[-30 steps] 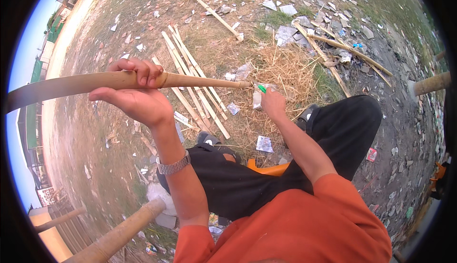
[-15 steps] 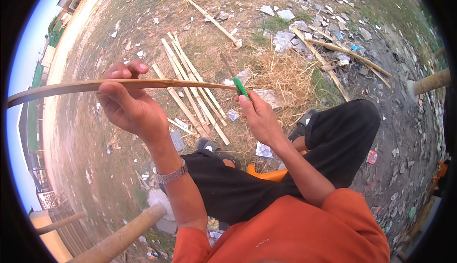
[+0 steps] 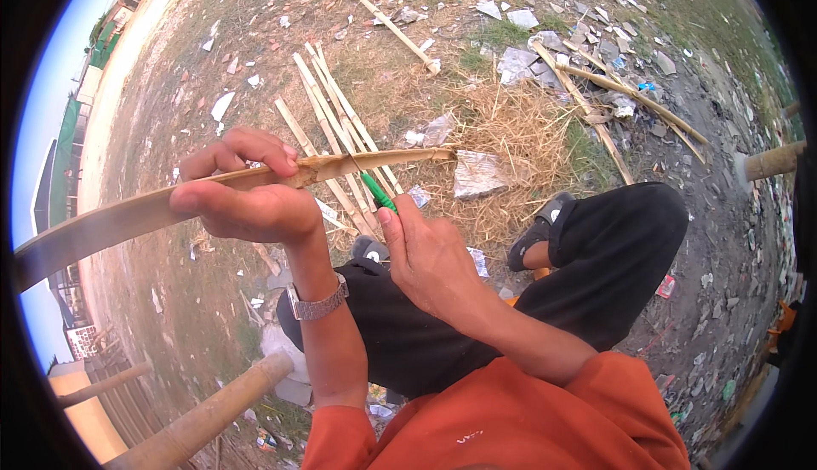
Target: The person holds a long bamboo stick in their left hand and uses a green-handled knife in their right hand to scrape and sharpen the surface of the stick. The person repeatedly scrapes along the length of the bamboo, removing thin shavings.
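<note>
A long split bamboo strip (image 3: 319, 169) crosses in front of me, its wide end at the far left and its narrow tip over the straw. My left hand (image 3: 264, 202) grips it near a node, thumb below and fingers curled over the top. In my right hand (image 3: 438, 266) is a knife (image 3: 379, 192) with a green handle. Its thin blade meets the strip just right of the node. My right fingers are wrapped round the handle.
Several cut bamboo strips (image 3: 328, 121) lie on the ground ahead. One more bamboo piece (image 3: 391, 27) lies farther off. Bamboo poles (image 3: 634, 91) rest among broken tiles (image 3: 515, 65) at the far right. Dry straw (image 3: 519, 138) and a flat fragment (image 3: 478, 174) lie before my feet.
My right hand and the knife have moved left along the strip, from its tip to near the node. My left fingers have closed over the strip, and its wide end has dropped.
</note>
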The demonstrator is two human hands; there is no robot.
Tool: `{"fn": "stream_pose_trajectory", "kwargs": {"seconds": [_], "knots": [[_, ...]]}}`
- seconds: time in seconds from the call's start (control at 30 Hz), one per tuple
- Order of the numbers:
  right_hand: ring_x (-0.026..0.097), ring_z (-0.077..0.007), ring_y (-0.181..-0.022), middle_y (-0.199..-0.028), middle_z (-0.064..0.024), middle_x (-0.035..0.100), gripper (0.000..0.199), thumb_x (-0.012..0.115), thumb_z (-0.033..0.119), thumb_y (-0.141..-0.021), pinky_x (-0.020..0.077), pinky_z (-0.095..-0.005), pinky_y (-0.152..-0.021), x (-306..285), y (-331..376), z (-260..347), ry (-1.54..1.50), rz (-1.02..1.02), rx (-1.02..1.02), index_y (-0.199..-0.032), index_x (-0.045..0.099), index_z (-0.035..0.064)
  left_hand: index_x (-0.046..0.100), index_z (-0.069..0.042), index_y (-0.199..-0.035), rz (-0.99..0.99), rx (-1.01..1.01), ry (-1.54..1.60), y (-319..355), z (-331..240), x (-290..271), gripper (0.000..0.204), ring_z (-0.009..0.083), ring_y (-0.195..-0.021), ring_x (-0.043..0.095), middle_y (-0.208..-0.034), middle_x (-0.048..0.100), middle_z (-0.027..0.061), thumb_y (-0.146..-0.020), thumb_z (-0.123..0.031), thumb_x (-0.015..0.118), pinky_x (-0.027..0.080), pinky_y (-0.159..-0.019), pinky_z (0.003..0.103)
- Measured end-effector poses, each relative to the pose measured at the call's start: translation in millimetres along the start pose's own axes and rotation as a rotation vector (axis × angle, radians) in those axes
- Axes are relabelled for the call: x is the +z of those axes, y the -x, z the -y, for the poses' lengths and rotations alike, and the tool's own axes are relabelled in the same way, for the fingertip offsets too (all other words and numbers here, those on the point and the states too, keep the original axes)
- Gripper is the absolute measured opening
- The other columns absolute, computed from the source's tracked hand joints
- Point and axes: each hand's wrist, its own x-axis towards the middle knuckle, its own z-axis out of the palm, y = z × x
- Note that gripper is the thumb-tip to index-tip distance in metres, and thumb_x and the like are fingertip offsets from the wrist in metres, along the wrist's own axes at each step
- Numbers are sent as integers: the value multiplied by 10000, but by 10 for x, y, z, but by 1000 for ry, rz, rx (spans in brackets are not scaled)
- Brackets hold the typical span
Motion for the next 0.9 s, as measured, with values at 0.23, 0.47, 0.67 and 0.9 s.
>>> {"fn": "stream_pose_trajectory", "kwargs": {"seconds": [0.23,0.47,0.67,0.9], "knots": [[551,-419,-490,-519,-217,518,227,450,214,-969,415,-503,-447,131,72,-100,-44,-38,-29,-857,449,15,407,-101,-615,-48,67,-164,31,26,-47,631,94,-358,381,-403,416,31,-976,-573,196,320,-394,187],[550,-426,-497,-518,-219,517,236,451,225,-964,420,-500,-456,172,60,-325,123,-26,218,-847,450,20,405,-86,-625,-36,72,-98,-13,36,-103,620,86,-345,350,-394,401,27,-987,-543,197,286,-387,178],[542,-435,-483,-501,-218,510,245,450,232,-964,420,-511,-441,220,107,-234,-54,-48,93,-848,459,16,411,-73,-647,13,94,34,81,41,-80,602,83,-341,330,-391,386,43,-992,-527,219,249,-382,178],[552,-425,-481,-502,-216,518,244,464,237,-957,418,-519,-435,245,94,-213,30,-43,10,-859,452,14,425,-71,-645,-10,39,122,40,78,-148,593,98,-357,347,-404,374,38,-990,-522,252,249,-380,188]]}}
